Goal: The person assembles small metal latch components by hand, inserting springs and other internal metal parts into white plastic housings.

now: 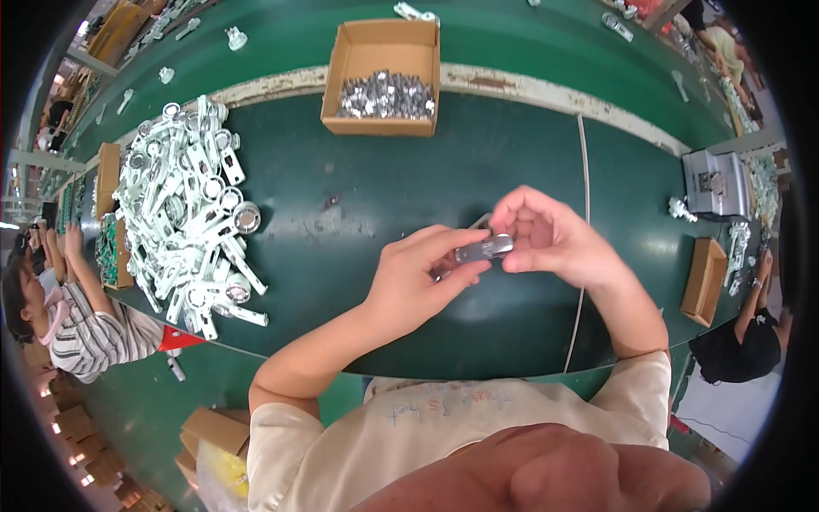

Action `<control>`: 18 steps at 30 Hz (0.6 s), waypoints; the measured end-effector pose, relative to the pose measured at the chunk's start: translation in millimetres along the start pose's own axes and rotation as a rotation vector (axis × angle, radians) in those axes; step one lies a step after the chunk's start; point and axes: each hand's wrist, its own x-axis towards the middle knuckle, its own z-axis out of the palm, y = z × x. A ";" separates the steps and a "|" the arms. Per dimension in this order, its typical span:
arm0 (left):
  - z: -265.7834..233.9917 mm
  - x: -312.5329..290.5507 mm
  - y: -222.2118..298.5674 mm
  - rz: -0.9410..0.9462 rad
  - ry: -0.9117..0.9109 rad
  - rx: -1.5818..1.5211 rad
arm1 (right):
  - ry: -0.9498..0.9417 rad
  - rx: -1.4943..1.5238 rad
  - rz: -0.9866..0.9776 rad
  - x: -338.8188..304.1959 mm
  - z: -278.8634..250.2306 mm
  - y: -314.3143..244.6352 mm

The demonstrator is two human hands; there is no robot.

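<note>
Fingers of the left hand pinch a small silver metal part at its left end, with the thumb under it and the index finger on top. The right hand is curled around the other end of the same part, its fingers bent over it and closed on it, so both hands hold the part together just above the dark green table, in the middle of the view. A thin pale cord runs over the table and passes under the right wrist. To the left of the hands, well apart, lies a big heap of white handle-like pieces with round metal ends. Further away, behind the hands, stands an open cardboard box filled with small shiny metal pieces. At the right edge there is a grey metal device and, near it, a small brown cardboard box. At the left edge sits another person in a striped shirt, and one more person in dark clothes is at the right.
</note>
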 end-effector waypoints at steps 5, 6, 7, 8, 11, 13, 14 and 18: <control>-20.2 11.3 -2.5 -0.035 0.117 -0.077 | 0.526 -1.339 -0.014 115.0 -118.0 -76.1; -21.4 12.2 -6.0 -0.038 0.123 -0.074 | 0.639 -1.585 0.019 148.0 -156.6 -89.5; -19.4 14.3 -8.3 -0.046 0.111 -0.087 | 0.750 -1.711 0.051 176.4 -211.0 -100.1; -19.0 17.5 -11.2 -0.054 0.106 -0.093 | 0.825 -1.596 0.211 203.4 -252.1 -113.8; -21.5 19.1 -14.3 -0.079 0.102 -0.160 | 1.174 -1.477 0.238 265.5 -320.1 -123.7; -22.8 18.0 -16.1 -0.103 0.095 -0.126 | 1.339 -1.422 0.202 291.6 -339.5 -109.6; -23.6 17.5 -15.4 -0.079 0.100 -0.115 | 1.374 -1.405 0.179 298.7 -345.3 -101.7; -24.6 15.2 -15.3 -0.044 0.095 -0.086 | 1.162 -1.665 -0.010 279.7 -359.1 -87.9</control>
